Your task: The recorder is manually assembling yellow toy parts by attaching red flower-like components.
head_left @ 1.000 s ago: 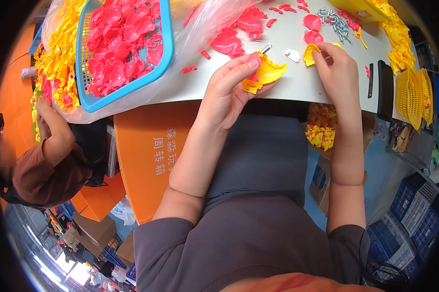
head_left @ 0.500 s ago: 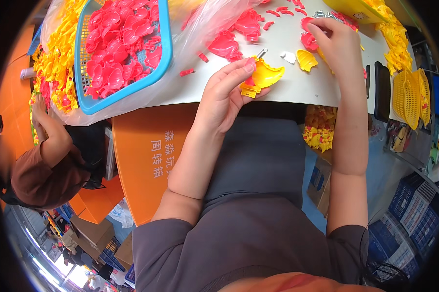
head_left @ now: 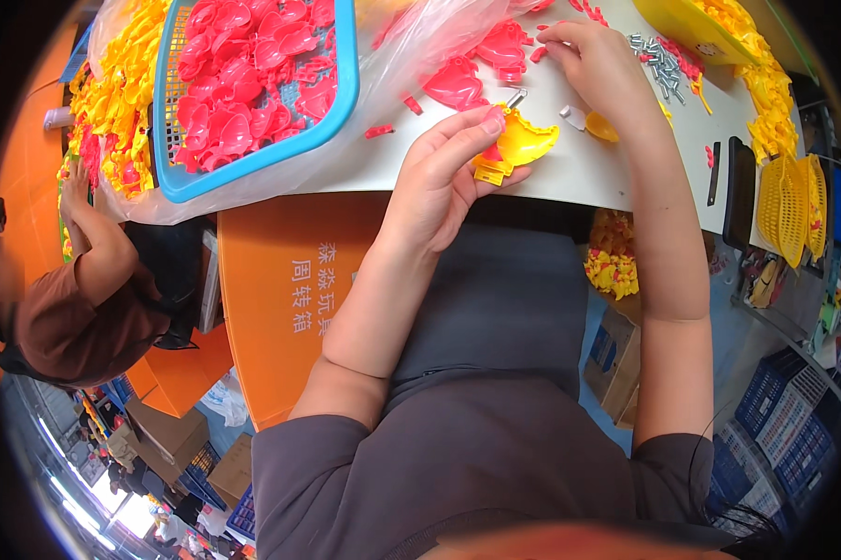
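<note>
My left hand [head_left: 439,173] is closed round a yellow plastic shell [head_left: 529,145], its hollow side facing up. From the shell's far end sticks a small metal part [head_left: 516,98]. Farther right, my right hand [head_left: 593,70] reaches over the table, fingertips bent together among small red plastic pieces [head_left: 539,54]; what they pinch, if anything, is hidden. Under its wrist lie a second yellow shell [head_left: 600,128] and a small white piece [head_left: 572,118]. Larger red shells [head_left: 456,84] rest beyond my left hand.
A blue-rimmed basket [head_left: 348,75] full of red shells stands on the left, over clear plastic sheeting. Metal pins [head_left: 661,70] are heaped to the right. Yellow parts [head_left: 770,112] line the right edge near a yellow basket [head_left: 782,210]. A co-worker [head_left: 84,322] sits at far left.
My right hand has moved left, from beside the metal pins to the small red pieces. The left hand still holds the yellow shell. The whole view has shifted slightly.
</note>
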`<control>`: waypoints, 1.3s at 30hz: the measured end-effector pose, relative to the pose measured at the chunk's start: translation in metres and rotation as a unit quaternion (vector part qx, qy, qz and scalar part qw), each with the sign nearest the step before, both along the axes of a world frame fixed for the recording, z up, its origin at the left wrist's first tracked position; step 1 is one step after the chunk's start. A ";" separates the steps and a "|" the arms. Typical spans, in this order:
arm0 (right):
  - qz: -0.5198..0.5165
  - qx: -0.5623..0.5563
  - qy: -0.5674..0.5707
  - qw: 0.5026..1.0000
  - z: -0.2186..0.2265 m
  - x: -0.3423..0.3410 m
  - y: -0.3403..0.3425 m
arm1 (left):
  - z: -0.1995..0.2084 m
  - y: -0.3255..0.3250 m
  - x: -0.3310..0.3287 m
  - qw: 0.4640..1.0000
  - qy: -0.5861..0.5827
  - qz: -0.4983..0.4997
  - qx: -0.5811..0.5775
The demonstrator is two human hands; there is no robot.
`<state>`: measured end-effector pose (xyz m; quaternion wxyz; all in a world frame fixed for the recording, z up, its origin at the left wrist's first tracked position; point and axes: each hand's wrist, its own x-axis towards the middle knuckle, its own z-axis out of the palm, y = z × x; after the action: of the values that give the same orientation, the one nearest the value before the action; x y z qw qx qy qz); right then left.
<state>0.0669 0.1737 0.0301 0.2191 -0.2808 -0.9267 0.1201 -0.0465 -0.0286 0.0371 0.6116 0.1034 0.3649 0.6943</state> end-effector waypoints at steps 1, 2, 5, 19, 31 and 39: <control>-0.008 -0.032 -0.019 0.999 0.004 -0.001 0.001 | 0.000 0.001 0.000 1.000 0.003 0.001 0.000; -0.016 -0.064 -0.038 0.997 0.006 -0.001 0.002 | -0.001 0.001 -0.001 1.000 0.002 0.001 0.001; 0.017 -0.127 -0.035 0.991 -0.001 -0.001 0.013 | -0.002 0.000 -0.002 1.000 0.003 0.006 0.001; 0.033 -0.132 0.124 0.983 0.031 0.020 -0.065 | -0.001 0.003 0.005 0.999 -0.006 0.037 0.020; 0.091 -0.023 0.143 0.985 0.029 0.029 -0.082 | 0.005 0.004 0.017 0.998 0.048 0.044 0.009; 0.098 -0.006 0.195 0.976 0.030 0.033 -0.083 | 0.007 0.007 0.015 0.999 0.023 0.042 0.021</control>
<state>0.1000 0.0909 0.0605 0.3807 -0.1610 -0.8886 0.1988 -0.0315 -0.0221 0.0445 0.5711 0.1168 0.3680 0.7244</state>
